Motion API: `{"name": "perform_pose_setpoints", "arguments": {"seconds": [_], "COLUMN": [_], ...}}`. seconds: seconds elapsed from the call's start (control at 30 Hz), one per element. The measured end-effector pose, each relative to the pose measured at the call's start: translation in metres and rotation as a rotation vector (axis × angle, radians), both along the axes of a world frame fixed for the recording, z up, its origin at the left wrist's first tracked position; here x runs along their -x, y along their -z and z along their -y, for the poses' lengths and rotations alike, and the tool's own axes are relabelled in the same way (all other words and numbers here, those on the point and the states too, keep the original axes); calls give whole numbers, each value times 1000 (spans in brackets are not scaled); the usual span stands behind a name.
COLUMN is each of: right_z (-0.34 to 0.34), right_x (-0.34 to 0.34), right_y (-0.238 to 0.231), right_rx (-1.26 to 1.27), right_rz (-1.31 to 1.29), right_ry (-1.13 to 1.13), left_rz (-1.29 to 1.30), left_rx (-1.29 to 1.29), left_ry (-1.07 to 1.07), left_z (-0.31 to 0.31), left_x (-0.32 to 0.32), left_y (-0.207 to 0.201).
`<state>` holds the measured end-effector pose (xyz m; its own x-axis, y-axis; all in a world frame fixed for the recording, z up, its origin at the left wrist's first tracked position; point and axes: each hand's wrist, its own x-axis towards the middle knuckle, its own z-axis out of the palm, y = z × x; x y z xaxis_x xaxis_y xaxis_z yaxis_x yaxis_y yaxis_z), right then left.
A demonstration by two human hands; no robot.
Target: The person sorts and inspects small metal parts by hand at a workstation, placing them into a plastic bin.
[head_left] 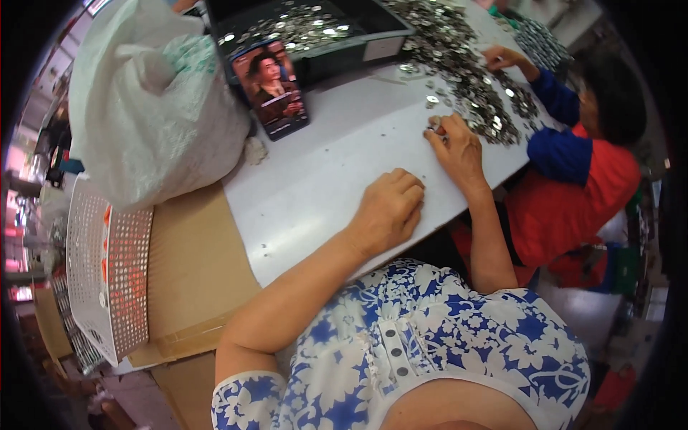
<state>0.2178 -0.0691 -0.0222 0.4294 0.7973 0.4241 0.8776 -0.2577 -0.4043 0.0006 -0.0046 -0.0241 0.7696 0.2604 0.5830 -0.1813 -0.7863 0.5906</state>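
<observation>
My right hand is over the white table, its thumb and fingers pinched together on what looks like a small metal piece, partly covered by the fingertips. Just beyond it spreads a heap of small shiny metal pieces, with a few loose ones at its near edge. My left hand rests closed on the table near the front edge. Its fingers curl under, so anything inside is hidden.
A phone showing a video leans against a black bin of metal pieces. A white sack, cardboard and a white perforated basket are at left. At right, a co-worker's hand reaches into the heap.
</observation>
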Motion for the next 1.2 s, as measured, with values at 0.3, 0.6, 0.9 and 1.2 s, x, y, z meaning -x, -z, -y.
{"name": "perform_pose_setpoints", "arguments": {"seconds": [0.3, 0.6, 0.9, 1.2], "right_z": [-31, -32, -94, -123], "right_x": [27, -1, 36, 40], "right_y": [4, 15, -10, 7], "right_rx": [-209, -275, -37, -196], "right_rz": [-91, -674, -471, 63], "right_ry": [-119, 9, -32, -372], "left_rz": [119, 122, 93, 218], "left_rx": [294, 475, 584, 737], "left_ry": [-4, -35, -45, -145], "left_z": [-7, -22, -18, -24], "left_x": [8, 3, 7, 9], "left_y": [1, 4, 3, 1]}}
